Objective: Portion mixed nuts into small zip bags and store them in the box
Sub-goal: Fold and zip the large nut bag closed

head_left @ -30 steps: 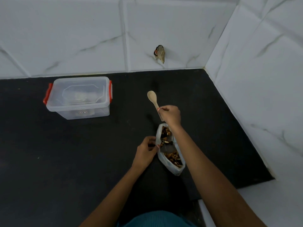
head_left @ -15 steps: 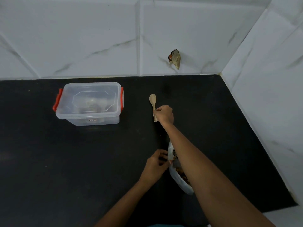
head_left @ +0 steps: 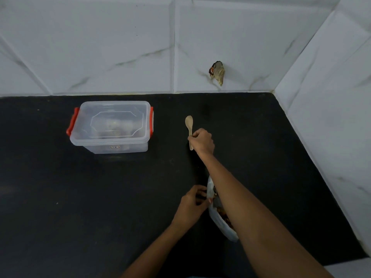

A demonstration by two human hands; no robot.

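Note:
A clear plastic bag of mixed nuts (head_left: 219,221) lies on the black counter (head_left: 100,207), largely hidden under my right forearm. My left hand (head_left: 190,206) pinches the bag's open edge at its left side. My right hand (head_left: 202,140) reaches away from the bag and grips the handle of a small wooden spoon (head_left: 189,123), whose bowl points toward the wall. A clear storage box (head_left: 111,127) with red side latches stands at the back left, lid on, with blurred contents inside.
White marble-look tiled walls close the counter at the back and on the right. A crumpled scrap (head_left: 217,73) sticks out of the back wall. The counter's front right corner (head_left: 341,261) meets a white surface.
My right hand has carried the spoon away from the bag toward the back of the counter. The camera view shifted, so the bag now sits lower in the frame. My left hand stays on the bag.

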